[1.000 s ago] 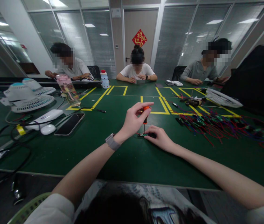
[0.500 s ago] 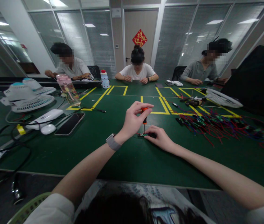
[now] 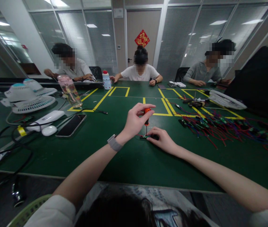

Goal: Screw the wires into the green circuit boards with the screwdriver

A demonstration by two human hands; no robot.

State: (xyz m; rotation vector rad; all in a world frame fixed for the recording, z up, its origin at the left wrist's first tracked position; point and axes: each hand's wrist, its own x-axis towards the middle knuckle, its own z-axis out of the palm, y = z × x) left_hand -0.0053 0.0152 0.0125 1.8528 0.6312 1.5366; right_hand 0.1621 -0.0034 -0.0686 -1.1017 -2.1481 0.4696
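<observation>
Pinching the orange screwdriver (image 3: pixel 147 123) upright at 12 o'clock from the small circuit board (image 3: pixel 143 137), the left hand (image 3: pixel 136 119) would do best to turn gently under straight downward pressure; the board lies on the green table (image 3: pixel 124 168). At 3 o'clock, the right hand (image 3: pixel 163 141) holds the board's end, ideally firmly, fingertips clear of the shaft.

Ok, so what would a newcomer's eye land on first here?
Probably the orange screwdriver at center, upright in the left hand, its tip down at a small circuit board under the right hand's fingers. Next, the tangle of wired circuit boards on the table's right side, and the red diamond-shaped sign on the door.
</observation>
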